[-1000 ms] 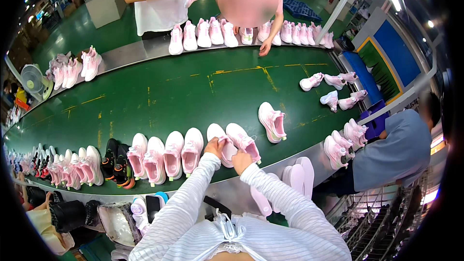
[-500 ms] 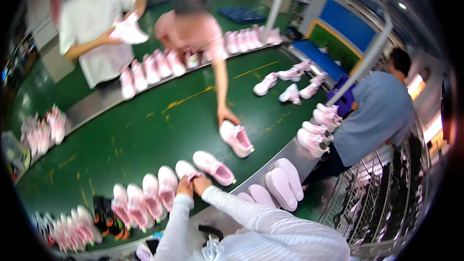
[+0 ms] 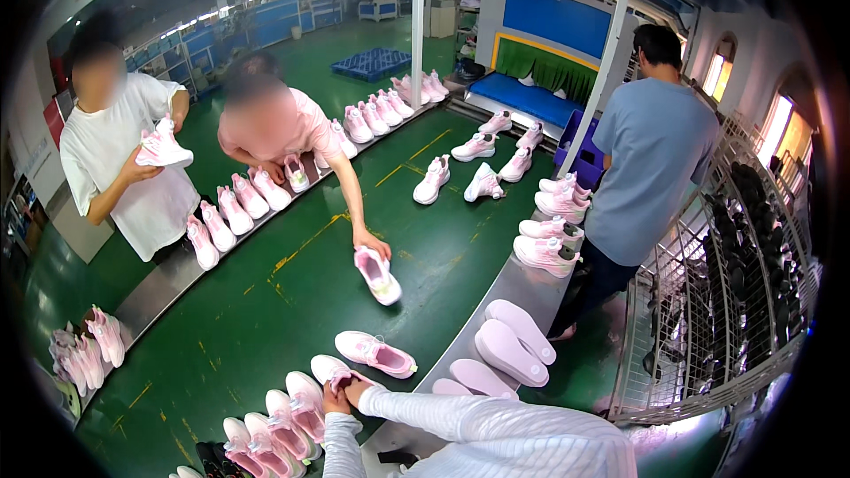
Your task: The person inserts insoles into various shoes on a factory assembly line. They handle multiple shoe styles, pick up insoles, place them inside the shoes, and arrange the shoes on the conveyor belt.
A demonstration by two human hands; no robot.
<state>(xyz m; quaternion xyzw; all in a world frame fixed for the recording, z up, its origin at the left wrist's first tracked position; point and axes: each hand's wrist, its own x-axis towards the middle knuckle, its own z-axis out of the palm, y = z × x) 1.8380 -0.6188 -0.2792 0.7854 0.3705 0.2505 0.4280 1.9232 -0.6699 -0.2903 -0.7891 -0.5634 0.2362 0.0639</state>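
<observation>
Both hands are at a white-and-pink sneaker (image 3: 326,366) on the near side of the green belt, its toe pointing away from me. My left hand (image 3: 335,402) is closed on the shoe's opening from the left. Close beside it, my right hand (image 3: 356,389) grips the collar, fingers partly hidden. Just right of them a pink sneaker with loose laces (image 3: 376,354) lies on the belt. To the left stands a row of similar sneakers (image 3: 305,400). Across the belt, a person in a pink shirt holds another pink sneaker (image 3: 378,276).
Pale pink soles (image 3: 505,350) rest on the metal ledge (image 3: 531,294) at my right, with more sneakers (image 3: 544,252) beyond. A person in blue (image 3: 660,150) stands by a wire rack (image 3: 708,301). Sneakers line the far ledge (image 3: 168,279); a person in white (image 3: 133,159) holds one.
My view has swung upward and right, so the belt sits lower. The co-worker's sneaker has shifted and turned over the belt. My hands stay on the same sneaker.
</observation>
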